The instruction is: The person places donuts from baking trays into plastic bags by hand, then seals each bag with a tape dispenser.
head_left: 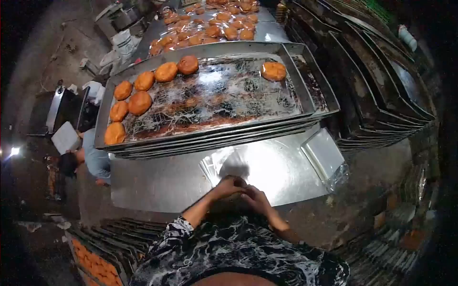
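My left hand and my right hand meet in front of my body, over the near edge of the metal table. The fingers of both are curled and pressed together; whatever is between them is hidden or too small to name. Just beyond them lie clear plastic sheets or bags, partly lost in glare. Past these, a shallow metal baking tray tops a stack of similar trays. Several orange-brown round buns sit along its left side and back, and one bun is at the back right.
Many wrapped buns cover the far table. A white rectangular tray lies at the table's right. Stacked dark trays rise on the right, with racked trays of buns at lower left. A person crouches at left.
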`<state>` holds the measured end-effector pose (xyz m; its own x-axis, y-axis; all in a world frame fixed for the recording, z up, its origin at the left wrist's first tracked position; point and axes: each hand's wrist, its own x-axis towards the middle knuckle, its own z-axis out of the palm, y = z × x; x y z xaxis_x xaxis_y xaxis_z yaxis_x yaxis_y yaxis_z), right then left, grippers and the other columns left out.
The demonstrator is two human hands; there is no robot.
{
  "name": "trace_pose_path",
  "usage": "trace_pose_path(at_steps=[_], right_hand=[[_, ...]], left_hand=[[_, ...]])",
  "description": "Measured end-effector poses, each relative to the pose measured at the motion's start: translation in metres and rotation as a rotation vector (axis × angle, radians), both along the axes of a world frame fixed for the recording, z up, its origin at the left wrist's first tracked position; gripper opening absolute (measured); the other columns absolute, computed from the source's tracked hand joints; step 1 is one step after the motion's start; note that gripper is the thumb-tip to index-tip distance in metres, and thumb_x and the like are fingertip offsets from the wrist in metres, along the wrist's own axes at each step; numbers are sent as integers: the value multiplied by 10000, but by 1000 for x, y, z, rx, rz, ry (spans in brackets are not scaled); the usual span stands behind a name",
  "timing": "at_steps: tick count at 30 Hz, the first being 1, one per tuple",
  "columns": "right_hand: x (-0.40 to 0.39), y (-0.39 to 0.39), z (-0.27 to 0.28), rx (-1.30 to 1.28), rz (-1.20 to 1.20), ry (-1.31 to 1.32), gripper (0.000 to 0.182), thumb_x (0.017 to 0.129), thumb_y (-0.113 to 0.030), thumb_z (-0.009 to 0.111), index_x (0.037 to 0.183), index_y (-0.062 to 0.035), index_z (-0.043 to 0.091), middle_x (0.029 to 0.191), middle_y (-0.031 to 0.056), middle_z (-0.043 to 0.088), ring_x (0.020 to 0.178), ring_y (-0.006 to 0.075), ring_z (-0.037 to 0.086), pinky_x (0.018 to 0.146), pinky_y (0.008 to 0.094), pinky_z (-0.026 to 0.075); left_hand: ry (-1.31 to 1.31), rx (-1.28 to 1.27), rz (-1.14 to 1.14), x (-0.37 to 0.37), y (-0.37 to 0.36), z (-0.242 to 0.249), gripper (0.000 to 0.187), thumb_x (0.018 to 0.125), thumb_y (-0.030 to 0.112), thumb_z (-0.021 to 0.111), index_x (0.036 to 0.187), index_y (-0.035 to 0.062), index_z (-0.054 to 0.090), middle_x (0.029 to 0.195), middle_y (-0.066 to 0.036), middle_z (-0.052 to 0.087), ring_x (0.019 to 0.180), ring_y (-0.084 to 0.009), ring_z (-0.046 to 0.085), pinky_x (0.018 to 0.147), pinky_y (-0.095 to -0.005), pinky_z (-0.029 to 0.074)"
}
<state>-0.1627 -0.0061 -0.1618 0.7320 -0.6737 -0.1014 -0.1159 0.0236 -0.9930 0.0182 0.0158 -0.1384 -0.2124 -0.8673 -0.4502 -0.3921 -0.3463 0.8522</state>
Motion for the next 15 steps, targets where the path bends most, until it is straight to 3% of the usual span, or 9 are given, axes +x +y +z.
trace_pose_path(at_steps=[1,3,4,5,7,8,11,13,15], right_hand=[[-5,10,9,61,-105,1,176,845,-145,513,934,5,498,801,48,565,715,100,554,634,256,444],[-9,18,-19,112,-192,159,175,842,-171,526,821,-2,489,710,27,552,611,101,533,579,249,432],[-8,18,-15,100,-219,247,180,835,-177,536,807,-4,496,677,30,543,596,101,519,567,250,423],[-8,21,-8,98,-247,338,185,827,-183,546,792,-6,503,645,32,534,581,101,504,554,250,414],[-13,22,3,-108,-171,328,176,812,-188,563,789,-20,515,603,44,513,562,104,466,547,254,399],[-15,26,-2,-100,-197,315,165,798,-171,576,814,-18,518,623,50,516,574,102,455,546,254,391],[-6,23,16,13,-136,282,170,788,-169,590,830,-19,522,647,52,529,576,106,446,540,257,387],[13,15,24,-43,-169,243,176,781,-168,599,834,-19,521,670,58,540,569,115,441,539,265,387],[29,5,18,-51,-293,-128,189,784,-175,598,832,-11,518,633,67,527,565,107,444,532,278,389]], left_hand=[[19,-5,-8,0,-1,-5,280,737,185,587,986,59,582,961,-119,598,892,-253,555,812,-335,416],[-128,-426,-218,1,9,-43,328,717,244,590,987,59,572,960,-101,586,951,-217,530,882,-330,358],[-163,-398,-8,-11,20,-136,319,692,244,589,966,82,571,947,-89,585,953,-240,522,923,-331,312],[-676,-716,112,-25,16,-137,278,686,239,583,913,79,580,893,-91,591,924,-252,526,868,-332,370],[-543,-447,-497,-9,-4,-68,233,700,215,563,876,63,577,861,-105,598,868,-270,549,780,-335,425],[-526,-443,-527,-3,-10,-49,233,700,215,563,876,63,577,861,-105,598,868,-270,549,780,-335,425],[-443,-287,-338,6,-18,-15,216,754,213,535,860,28,567,827,-140,598,799,-287,570,685,-346,453],[6,-183,122,2,-15,6,197,787,190,510,867,15,552,818,-148,599,744,-285,585,665,-350,456],[-74,-130,117,0,-16,7,244,783,230,548,865,1,562,824,-136,581,755,-241,562,714,-312,432]])
